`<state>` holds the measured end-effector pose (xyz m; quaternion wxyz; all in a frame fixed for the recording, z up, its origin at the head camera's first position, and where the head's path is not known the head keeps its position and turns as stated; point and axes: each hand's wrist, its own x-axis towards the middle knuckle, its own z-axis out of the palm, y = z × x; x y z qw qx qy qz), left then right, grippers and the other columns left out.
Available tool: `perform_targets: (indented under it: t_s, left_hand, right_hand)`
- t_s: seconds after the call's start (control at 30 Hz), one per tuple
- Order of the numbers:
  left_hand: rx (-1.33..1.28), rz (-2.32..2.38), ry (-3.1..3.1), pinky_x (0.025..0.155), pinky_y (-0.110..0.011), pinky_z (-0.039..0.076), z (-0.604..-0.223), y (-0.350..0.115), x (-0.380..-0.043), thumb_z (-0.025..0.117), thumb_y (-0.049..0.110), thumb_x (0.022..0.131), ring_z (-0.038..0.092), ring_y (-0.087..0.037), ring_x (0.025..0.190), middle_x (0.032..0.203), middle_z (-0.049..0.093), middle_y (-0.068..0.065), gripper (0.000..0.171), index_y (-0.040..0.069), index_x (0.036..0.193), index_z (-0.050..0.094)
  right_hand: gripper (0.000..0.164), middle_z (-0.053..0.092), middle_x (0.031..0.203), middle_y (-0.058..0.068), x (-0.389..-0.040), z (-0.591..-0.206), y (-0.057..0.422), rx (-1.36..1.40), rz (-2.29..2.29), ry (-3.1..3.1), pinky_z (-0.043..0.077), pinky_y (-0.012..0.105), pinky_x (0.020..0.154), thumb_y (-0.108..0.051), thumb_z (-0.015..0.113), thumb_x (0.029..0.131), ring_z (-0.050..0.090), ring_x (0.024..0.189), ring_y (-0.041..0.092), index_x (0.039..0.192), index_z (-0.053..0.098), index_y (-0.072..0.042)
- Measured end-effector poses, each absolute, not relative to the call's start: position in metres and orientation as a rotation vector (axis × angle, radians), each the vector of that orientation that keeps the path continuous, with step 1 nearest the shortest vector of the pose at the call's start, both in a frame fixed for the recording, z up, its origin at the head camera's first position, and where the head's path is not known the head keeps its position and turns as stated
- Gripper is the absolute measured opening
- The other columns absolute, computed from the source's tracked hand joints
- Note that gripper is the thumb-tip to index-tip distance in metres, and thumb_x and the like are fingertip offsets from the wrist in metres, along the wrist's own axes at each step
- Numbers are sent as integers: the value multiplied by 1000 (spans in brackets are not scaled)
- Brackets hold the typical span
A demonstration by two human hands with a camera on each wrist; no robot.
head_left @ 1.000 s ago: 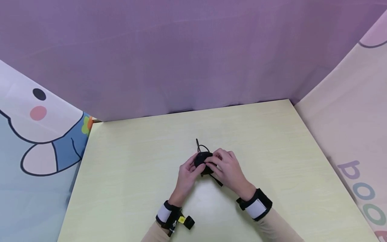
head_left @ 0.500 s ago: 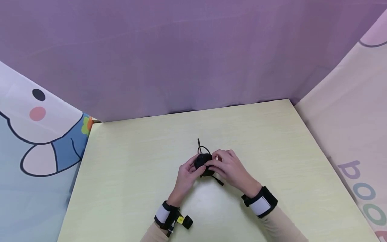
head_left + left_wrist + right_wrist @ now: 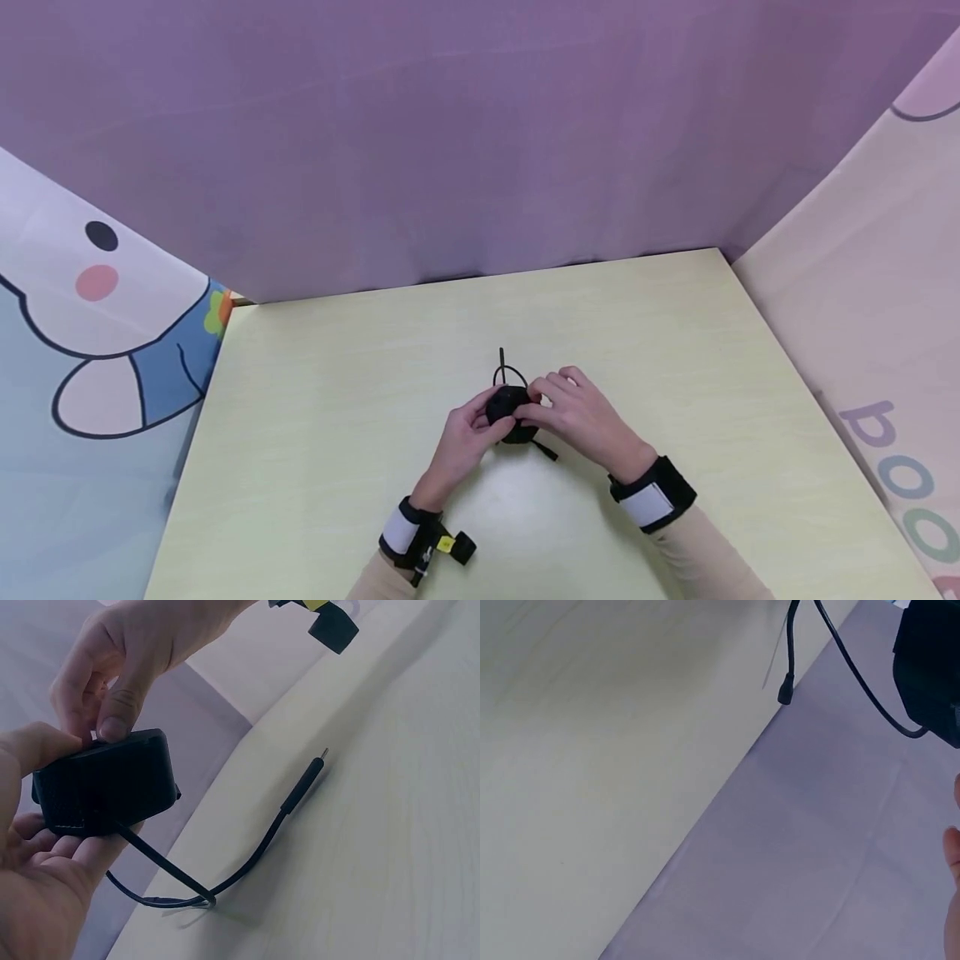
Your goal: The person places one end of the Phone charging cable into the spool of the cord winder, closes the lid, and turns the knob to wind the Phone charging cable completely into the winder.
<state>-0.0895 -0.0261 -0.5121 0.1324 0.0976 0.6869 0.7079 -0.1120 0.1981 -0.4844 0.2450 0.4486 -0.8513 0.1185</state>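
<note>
A small black boxy device (image 3: 112,780) with a thin black cable is held between both hands above the table. My left hand (image 3: 459,442) grips its left side, the thumb on the near face and fingers behind and below it. My right hand (image 3: 583,419) pinches the device's edge with thumb and fingers; in the left wrist view they are at its upper side. One cable end, a plug (image 3: 304,785) with a thin metal tip, hangs free. In the right wrist view, the device (image 3: 930,667) is cut off at the upper right, and a cable end (image 3: 786,690) dangles.
A pale wooden table (image 3: 337,400) lies beneath the hands. Behind it hangs a purple cloth (image 3: 480,150), with a cartoon-printed cloth (image 3: 112,350) at left and a pale lettered cloth (image 3: 862,292) at right. Both wrists wear black straps; the left bears a small black camera (image 3: 463,547).
Both hands and the device have shifted slightly to the right and nearer. The right wrist has swung a little outward and up. The grip of both hands persists.
</note>
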Motion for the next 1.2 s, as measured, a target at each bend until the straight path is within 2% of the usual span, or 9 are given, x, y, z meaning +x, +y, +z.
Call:
perform_targets:
  t_s: [0.27, 0.4, 0.77, 1.03, 1.2]
  left_hand:
    - [267, 2048, 1977, 92, -28, 57, -511, -27, -89, 68, 5, 98, 66, -39, 120, 135, 62, -31, 58, -6, 150, 47]
    - [264, 2049, 1968, 93, -27, 56, -511, -27, -88, 68, 8, 99, 66, -36, 121, 136, 62, -30, 58, -5, 151, 47]
    - [255, 2079, 1942, 94, -24, 55, -513, -27, -86, 66, 10, 101, 65, -34, 123, 139, 60, -30, 57, -5, 152, 45]
    - [231, 2156, 1903, 93, -23, 56, -512, -24, -85, 65, 11, 102, 68, -17, 118, 140, 60, -28, 58, -8, 153, 42]
    - [210, 2213, 1880, 94, -24, 56, -512, -22, -84, 64, 7, 101, 69, -11, 114, 140, 59, -30, 55, -6, 151, 45]
  right_hand:
    - [22, 51, 83, -4, -112, -486, 198, 1181, 250, -2276, 47, 37, 80, -41, 57, 99, 52, 74, 16, 101, 75, -28]
    - [26, 49, 80, -4, -112, -487, 198, 1151, 243, -2255, 46, 37, 78, -44, 52, 101, 51, 72, 16, 99, 74, -29]
    - [32, 54, 79, -4, -109, -492, 194, 1072, 282, -2221, 49, 39, 79, -45, 51, 104, 55, 72, 16, 97, 75, -25]
    - [29, 60, 79, -4, -110, -495, 190, 1013, 332, -2154, 47, 39, 77, -42, 60, 101, 57, 72, 18, 97, 77, -19]
    - [34, 65, 81, -4, -108, -495, 187, 990, 340, -2149, 47, 39, 77, -40, 56, 105, 59, 72, 18, 97, 79, -17]
